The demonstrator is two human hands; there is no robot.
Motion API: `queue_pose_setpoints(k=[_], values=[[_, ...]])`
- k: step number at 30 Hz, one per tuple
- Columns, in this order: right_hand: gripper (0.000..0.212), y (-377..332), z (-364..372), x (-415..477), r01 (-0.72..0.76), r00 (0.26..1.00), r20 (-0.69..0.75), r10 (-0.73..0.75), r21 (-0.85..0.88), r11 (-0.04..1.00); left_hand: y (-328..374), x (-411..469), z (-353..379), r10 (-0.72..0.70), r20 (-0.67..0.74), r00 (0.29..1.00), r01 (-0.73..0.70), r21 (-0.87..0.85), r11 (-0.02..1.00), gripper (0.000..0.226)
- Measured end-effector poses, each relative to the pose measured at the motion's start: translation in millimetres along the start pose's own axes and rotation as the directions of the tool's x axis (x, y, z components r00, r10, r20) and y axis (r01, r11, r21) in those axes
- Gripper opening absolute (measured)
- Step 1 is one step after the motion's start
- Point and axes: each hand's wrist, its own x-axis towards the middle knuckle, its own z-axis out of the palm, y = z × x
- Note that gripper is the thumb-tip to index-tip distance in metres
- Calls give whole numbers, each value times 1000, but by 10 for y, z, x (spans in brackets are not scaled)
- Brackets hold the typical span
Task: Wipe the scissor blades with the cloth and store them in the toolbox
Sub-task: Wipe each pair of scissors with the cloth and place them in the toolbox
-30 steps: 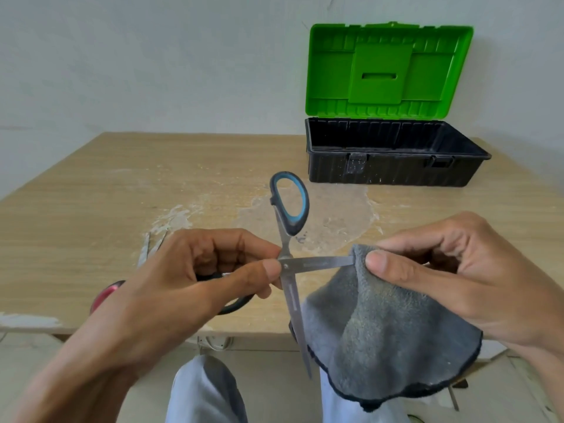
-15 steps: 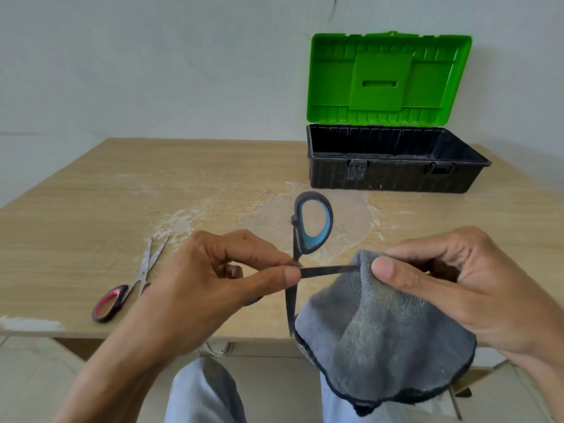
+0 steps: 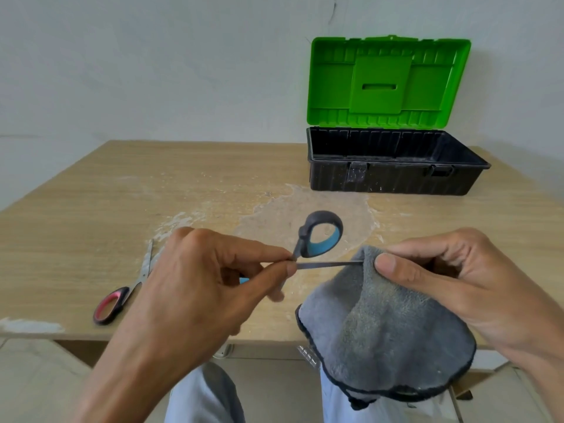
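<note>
Head view, left hand (image 3: 207, 276) pinching blue scissors (image 3: 320, 236) over table (image 3: 91, 209) edge, right hand (image 3: 442, 276) pinching cloth (image 3: 381, 331) round blade (image 3: 329, 264)

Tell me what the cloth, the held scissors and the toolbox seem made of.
Cloth: grey, fuzzy pile, likely microfibre. Scissors: thin shiny blade, apparently steel; matte black-and-blue handle, probably plastic or rubber. Toolbox: ribbed moulded walls, seemingly plastic, black base, glossy green lid.

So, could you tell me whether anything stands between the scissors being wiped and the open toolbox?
Nothing visible does. Between the blue-handled scissors in the left hand and the toolbox, whose lid is up, lies only bare, stained table. The red-handled scissors lie off to the left, clear of that path.
</note>
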Motion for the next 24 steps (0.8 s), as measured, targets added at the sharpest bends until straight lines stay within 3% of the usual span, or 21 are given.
queue_pose_setpoints(k=[6, 11, 13, 16, 24], values=[[17, -11, 21, 14, 12, 1000, 19, -13, 33, 999, -100, 0, 12, -122, 43, 992, 128, -180, 975, 20], [19, 14, 40, 23, 31, 999, 26, -31, -15, 999, -30, 25, 76, -223, 0, 975, 200, -446, 872, 19], [19, 16, 52, 29, 37, 999, 41, -36, -27, 999, -11, 35, 141, -269, -81, 960, 203, -464, 863, 32], [15, 19, 90, 26, 57, 997, 53, -54, -58, 997, -25, 54, 198, -324, -131, 937, 224, -485, 845, 29], [24, 107, 91, 35, 91, 996, 34, -87, -117, 989, -94, 43, 201, -391, -43, 919, 269, -656, 705, 27]])
